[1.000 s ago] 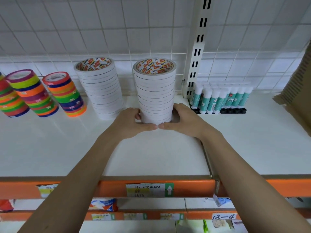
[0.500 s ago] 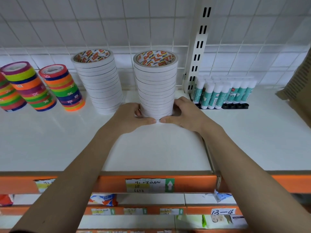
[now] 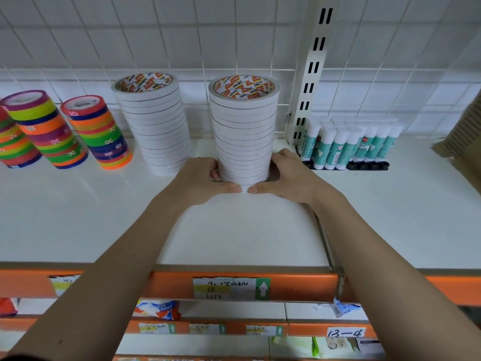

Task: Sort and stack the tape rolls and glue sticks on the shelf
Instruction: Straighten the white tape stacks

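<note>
Both hands wrap the base of one tall stack of white tape rolls: the left hand curls round its left side and the right hand round its right, thumbs almost meeting in front at the bottom roll. Each grip is narrow and closed onto the stack. It stands upright on the white shelf, near the back, its top roll showing an orange and white printed core.

Just to its left, apart by a small gap, stands a second stack of white tape rolls of similar height, which leans slightly in this wide-angle view. Further left are stacks of coloured tape rolls in red, blue, orange, green and yellow bands; three such stacks show, the leftmost cut off by the frame edge.

Right of the held stack, a slotted white upright post rises against a white wire grid back panel. Beyond the post, glue sticks with teal labels and white caps stand upright in rows. A brown cardboard box sits at the far right edge.

Along the shelf's front runs an orange rail carrying a handwritten price label.
</note>
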A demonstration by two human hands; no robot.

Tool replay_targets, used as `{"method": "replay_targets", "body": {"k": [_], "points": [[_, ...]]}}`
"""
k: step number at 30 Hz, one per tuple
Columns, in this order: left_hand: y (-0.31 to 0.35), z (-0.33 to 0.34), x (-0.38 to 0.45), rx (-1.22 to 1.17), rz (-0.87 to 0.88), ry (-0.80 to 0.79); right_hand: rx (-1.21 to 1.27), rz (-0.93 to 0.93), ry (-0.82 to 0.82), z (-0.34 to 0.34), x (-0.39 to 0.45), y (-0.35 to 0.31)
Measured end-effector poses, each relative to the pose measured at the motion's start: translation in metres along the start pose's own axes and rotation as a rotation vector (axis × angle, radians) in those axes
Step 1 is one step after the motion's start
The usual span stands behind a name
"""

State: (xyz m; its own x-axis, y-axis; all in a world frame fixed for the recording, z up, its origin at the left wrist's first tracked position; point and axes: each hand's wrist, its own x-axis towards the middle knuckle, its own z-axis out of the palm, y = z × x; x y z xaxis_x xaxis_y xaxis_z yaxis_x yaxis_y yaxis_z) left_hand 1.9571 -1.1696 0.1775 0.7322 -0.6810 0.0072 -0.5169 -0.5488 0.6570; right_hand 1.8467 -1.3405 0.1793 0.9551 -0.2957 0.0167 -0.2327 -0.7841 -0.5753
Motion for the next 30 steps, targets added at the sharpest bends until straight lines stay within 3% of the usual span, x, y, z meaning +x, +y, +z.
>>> {"method": "replay_targets", "body": {"k": [9,17,30], "points": [[0.003,-0.010,-0.001,0.153,-0.007,-0.043,-0.156,0.058,-0.101,-0.021,0.004,0.003],[0.009,-0.016,0.010,0.296,0.030,-0.114,-0.117,0.043,-0.203,-0.028,0.014,-0.008],[0.001,-0.013,0.006,0.200,0.002,-0.060,-0.180,0.085,-0.210,-0.033,0.019,-0.012]]}}
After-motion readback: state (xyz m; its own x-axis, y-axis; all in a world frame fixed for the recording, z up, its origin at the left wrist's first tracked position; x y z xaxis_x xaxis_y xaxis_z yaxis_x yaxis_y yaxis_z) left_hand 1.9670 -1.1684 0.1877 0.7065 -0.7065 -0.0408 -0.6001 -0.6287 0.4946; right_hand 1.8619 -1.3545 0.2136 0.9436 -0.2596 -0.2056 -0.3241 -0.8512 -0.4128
